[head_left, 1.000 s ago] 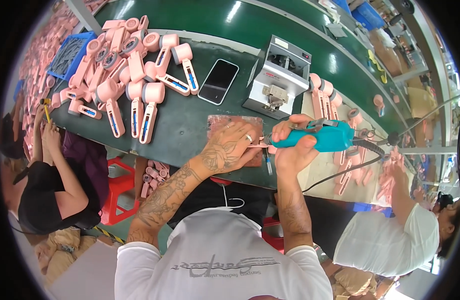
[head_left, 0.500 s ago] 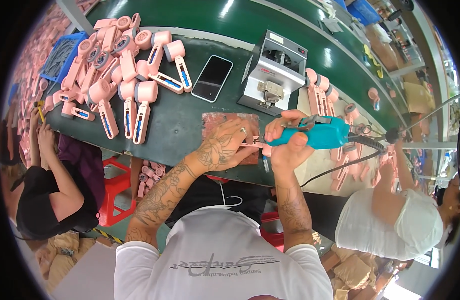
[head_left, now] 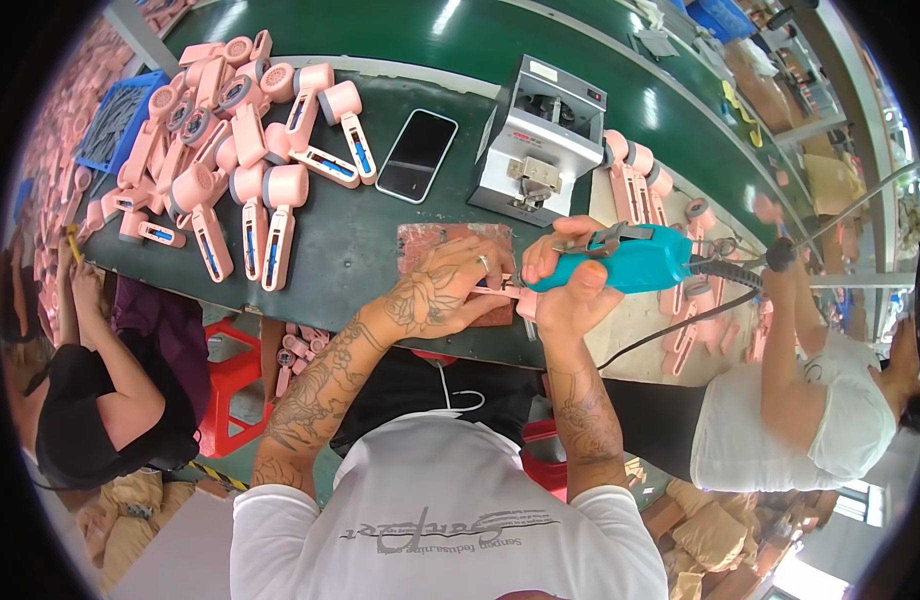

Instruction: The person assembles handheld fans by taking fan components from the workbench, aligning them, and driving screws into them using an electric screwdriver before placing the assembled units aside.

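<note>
My right hand (head_left: pixel 572 292) is closed round a teal electric screwdriver (head_left: pixel 648 260), held level with its tip toward my left hand. A black coiled cord runs from its back end to the right. My left hand (head_left: pixel 448 278) presses a pink handheld fan (head_left: pixel 526 304) down on a worn red mat (head_left: pixel 420 240) at the table's front edge. Most of the fan is hidden under my fingers. The screwdriver's tip meets the fan near my left fingertips; the exact contact point is too small to make out.
Pink fans with blue inside (head_left: pixel 277 235) are heaped at left, beside a blue basket (head_left: pixel 130 95) of grey pieces. A phone (head_left: pixel 418 155) and a grey metal machine (head_left: pixel 543 140) stand beyond the mat. More fans (head_left: pixel 640 185) lie at right. Co-workers sit on both sides.
My two hands, the screwdriver and the fan hold nearly the same position. The whole view has shifted slightly. At right, the co-worker in white has moved an arm and the body a little.
</note>
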Demonstrator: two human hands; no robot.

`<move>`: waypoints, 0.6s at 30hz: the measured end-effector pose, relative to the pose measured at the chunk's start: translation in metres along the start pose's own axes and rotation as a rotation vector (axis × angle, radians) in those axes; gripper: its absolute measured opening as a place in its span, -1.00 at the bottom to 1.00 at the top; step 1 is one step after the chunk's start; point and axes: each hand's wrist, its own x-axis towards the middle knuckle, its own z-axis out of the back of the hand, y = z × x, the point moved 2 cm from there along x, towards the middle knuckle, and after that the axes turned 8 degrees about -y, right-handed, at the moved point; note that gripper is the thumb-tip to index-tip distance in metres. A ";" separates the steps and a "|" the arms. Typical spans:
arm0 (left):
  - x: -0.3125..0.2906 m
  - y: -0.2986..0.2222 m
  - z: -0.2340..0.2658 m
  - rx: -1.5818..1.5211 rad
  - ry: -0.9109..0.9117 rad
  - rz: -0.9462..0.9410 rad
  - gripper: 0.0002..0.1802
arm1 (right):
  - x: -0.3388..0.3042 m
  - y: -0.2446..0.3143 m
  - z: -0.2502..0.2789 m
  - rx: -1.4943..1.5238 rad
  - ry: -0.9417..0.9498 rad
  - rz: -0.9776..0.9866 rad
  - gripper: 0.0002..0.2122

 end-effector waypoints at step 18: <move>0.005 -0.005 -0.005 0.125 -0.083 -0.041 -0.72 | 0.002 0.003 0.002 -0.122 -0.015 -0.008 -0.30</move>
